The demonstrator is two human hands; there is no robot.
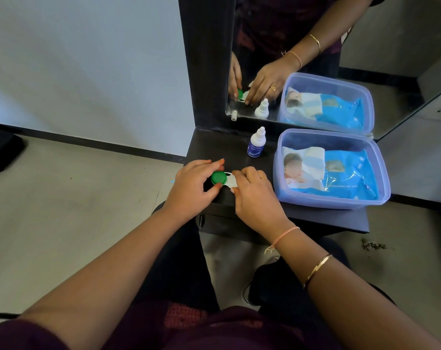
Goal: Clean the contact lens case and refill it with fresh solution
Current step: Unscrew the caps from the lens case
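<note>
A white contact lens case [230,183] lies on the dark shelf [229,152] in front of me. Its left well carries a green cap [218,178]. My left hand [192,185] pinches that green cap between thumb and fingers. My right hand [254,193] covers the right half of the case, fingers curled round it, so that side's cap is hidden. A small white solution bottle [256,143] with a blue label stands upright behind the case, capped and untouched.
A clear plastic box [376,173] holding a blue pack of wet wipes [340,173] fills the right side of the shelf. A mirror [328,59] behind reflects everything. The shelf's left and front edges drop to the floor.
</note>
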